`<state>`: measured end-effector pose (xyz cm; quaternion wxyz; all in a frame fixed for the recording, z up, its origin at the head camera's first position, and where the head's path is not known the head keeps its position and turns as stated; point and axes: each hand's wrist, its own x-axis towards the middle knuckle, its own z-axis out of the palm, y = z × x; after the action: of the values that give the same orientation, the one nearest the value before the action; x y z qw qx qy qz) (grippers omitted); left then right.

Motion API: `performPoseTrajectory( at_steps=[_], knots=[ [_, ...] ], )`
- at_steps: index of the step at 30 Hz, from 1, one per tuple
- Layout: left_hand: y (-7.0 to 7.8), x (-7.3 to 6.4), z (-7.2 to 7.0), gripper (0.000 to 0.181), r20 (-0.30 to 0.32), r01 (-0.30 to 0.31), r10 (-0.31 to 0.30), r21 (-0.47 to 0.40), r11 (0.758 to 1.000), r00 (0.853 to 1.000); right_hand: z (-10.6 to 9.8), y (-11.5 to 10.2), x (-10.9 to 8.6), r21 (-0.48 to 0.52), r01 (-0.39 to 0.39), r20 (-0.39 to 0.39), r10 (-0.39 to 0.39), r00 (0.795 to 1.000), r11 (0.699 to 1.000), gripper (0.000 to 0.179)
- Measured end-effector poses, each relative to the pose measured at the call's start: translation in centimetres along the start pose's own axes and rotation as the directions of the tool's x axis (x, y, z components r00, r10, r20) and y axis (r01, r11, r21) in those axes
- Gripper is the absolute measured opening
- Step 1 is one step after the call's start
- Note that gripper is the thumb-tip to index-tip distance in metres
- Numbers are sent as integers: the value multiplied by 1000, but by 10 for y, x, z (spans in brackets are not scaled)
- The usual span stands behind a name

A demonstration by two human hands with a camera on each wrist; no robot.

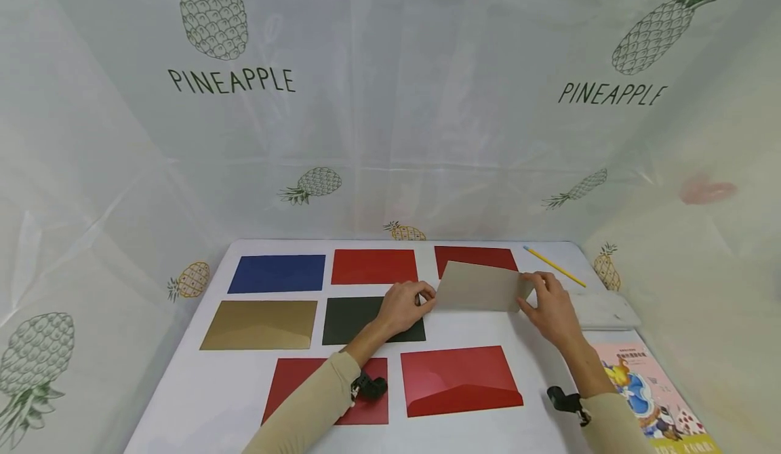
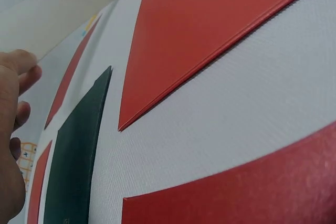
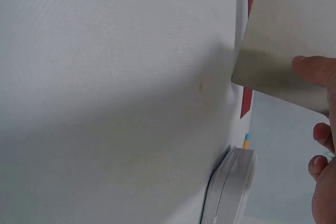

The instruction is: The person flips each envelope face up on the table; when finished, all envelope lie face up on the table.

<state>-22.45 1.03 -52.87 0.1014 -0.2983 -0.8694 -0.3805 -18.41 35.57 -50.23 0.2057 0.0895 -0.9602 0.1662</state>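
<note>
A plain beige envelope (image 1: 478, 288) is held up, tilted, between both hands over the right part of the table. My left hand (image 1: 405, 306) pinches its left edge between thumb and fingers. At the opposite edge my right hand (image 1: 552, 312) pinches it, the thumb on the near face, as the right wrist view shows. Under the left hand and forearm lies a dark green envelope (image 1: 348, 322), partly covered. Behind the beige one, a dark red envelope (image 1: 476, 256) is partly hidden. A red envelope with a curved flap (image 1: 454, 379) lies in front of the hands.
Blue (image 1: 277, 273), bright red (image 1: 373, 266) and gold envelopes (image 1: 259, 325) lie flat to the left and back. Another red envelope (image 1: 289, 383) is under the left forearm. A pencil (image 1: 555, 266), a white case (image 1: 604, 312) and a picture book (image 1: 653, 400) are at the right.
</note>
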Motion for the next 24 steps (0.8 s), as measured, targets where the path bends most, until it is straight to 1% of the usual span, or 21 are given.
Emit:
performPoseTrajectory(
  at_steps=[5,8,11,15,19,21,24],
  knots=[
    [-1,1,3,11,-11,12,-13,-60,998,1000,4,0,1,-6,16,-7,-16,1000,1000,60],
    [-2,2,4,12,-3,20,-20,-87,996,1000,5,0,1,-3,5,7,-5,1000,1000,60],
    [-3,2,5,13,3,38,-38,-94,995,999,7,1,2,2,-1,20,0,1000,1000,59],
    [-5,1,7,12,1,67,-67,-99,993,998,8,0,4,-12,15,44,-14,999,1000,60],
    [-8,1,7,10,17,69,-67,-138,988,998,10,1,7,-33,18,70,-15,997,999,61],
    [-9,1,7,15,38,72,-66,-179,981,997,10,1,8,-38,32,72,-30,997,999,62],
    [-11,3,5,35,84,82,-65,-220,972,994,11,2,10,-43,64,76,-61,995,997,63]
  ],
)
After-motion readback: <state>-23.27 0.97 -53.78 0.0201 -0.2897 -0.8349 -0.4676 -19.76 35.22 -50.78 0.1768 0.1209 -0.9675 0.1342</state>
